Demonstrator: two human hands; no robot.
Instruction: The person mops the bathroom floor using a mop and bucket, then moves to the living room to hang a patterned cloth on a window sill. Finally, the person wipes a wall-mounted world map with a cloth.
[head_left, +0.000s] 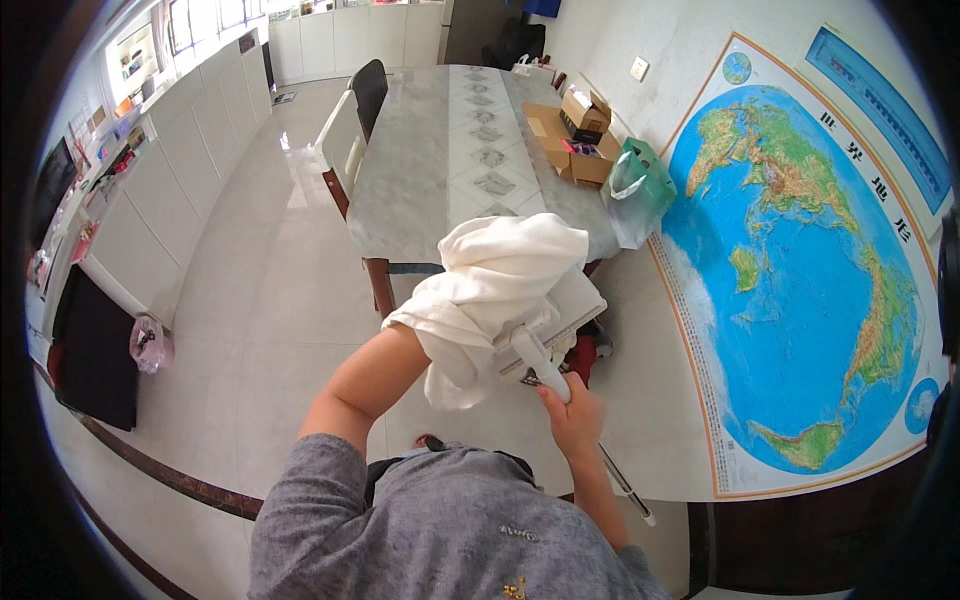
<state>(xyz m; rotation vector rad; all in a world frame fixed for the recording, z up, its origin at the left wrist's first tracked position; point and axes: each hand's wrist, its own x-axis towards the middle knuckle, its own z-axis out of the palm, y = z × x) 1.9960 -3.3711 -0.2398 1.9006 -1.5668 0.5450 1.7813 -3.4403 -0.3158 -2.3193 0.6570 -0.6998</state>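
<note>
A white cloth (510, 262) is draped over my left forearm and hides my left hand, so its fingers cannot be seen. The cloth lies against the flat head of a mop (577, 300), which is raised in front of me. My right hand (576, 412) grips the light grey neck of the mop (536, 356) just below the head. A metal pole (626, 484) slants down past my right forearm to the lower right.
A marble-patterned table (405, 165) stands ahead, with cardboard boxes (585, 116) and a green plastic bag (641, 187) along its right side. Chairs (341, 142) stand at its left. A world map (795, 300) covers the right wall. A pink-lined bin (150, 345) stands by the left cabinets.
</note>
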